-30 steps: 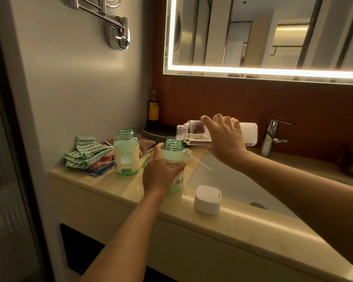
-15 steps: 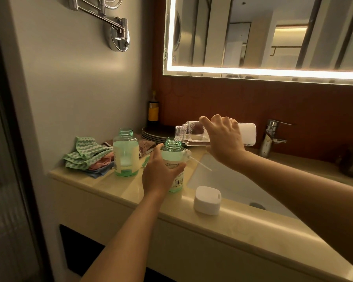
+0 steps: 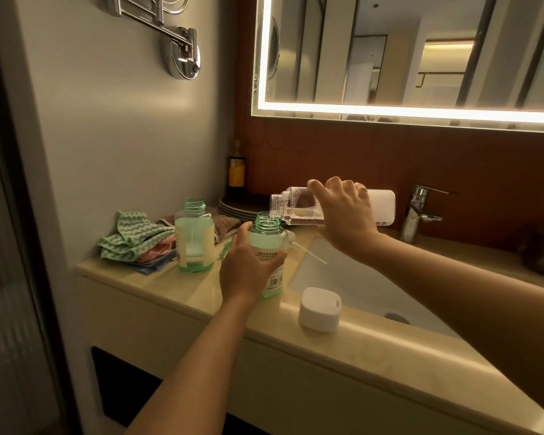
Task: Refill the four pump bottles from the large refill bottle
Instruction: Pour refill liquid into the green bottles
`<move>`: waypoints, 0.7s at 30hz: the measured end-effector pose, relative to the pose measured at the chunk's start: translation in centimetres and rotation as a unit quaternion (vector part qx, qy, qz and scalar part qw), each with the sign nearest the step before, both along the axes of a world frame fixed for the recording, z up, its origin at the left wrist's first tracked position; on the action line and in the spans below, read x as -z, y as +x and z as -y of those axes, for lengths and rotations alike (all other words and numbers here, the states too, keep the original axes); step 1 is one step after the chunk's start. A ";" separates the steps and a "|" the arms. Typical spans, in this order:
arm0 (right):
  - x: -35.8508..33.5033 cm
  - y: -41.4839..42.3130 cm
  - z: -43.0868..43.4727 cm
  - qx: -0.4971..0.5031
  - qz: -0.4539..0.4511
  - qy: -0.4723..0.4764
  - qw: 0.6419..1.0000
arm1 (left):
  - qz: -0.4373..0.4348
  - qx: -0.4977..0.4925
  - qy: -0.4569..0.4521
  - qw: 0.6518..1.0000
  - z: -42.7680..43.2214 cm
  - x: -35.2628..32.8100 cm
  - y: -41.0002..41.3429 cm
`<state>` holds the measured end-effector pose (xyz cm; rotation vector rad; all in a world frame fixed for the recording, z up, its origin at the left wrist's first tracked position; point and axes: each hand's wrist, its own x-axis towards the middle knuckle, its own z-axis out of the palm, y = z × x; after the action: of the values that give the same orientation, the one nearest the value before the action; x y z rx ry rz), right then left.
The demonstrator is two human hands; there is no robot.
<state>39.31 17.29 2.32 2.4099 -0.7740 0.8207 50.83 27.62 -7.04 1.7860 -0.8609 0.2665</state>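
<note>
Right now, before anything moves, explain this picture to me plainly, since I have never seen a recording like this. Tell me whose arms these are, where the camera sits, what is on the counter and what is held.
There is no machine here. A person wears one camera on the head, so you look down along their own arms at a bathroom counter. The left hand grips a green pump bottle, open at the top, standing on the counter. The right hand holds the clear refill bottle tipped on its side, its mouth just above that open neck. A second green bottle, also open, stands further left beside folded cloths. A white cap sits at the edge of the sink, with stacked plates and a faucet behind. Only two pump bottles show.
</note>
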 end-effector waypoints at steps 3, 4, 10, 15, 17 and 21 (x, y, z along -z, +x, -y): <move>0.0 0.0 0.0 0.000 -0.004 0.003 1.000 | 0.001 0.000 -0.001 1.000 0.0 0.0 0.0; 0.0 0.0 0.0 0.000 -0.005 0.005 1.000 | 0.001 -0.001 0.000 1.000 0.0 0.0 0.0; 0.0 0.0 0.0 -0.004 -0.003 0.004 1.000 | 0.002 -0.006 0.005 1.000 0.1 0.1 0.0; -0.1 0.0 0.0 -0.001 -0.005 0.004 1.000 | 0.002 -0.007 0.005 1.000 0.1 0.1 0.1; -0.1 0.0 0.0 -0.001 -0.005 0.003 1.000 | 0.001 -0.007 0.004 1.000 0.1 0.2 0.1; -0.1 0.0 -0.1 -0.003 -0.004 0.003 1.000 | 0.002 -0.007 0.004 1.000 0.1 0.2 0.1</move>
<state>39.32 17.35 2.45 2.4208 -0.7681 0.8104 50.90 27.51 -7.20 1.8012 -0.8532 0.2763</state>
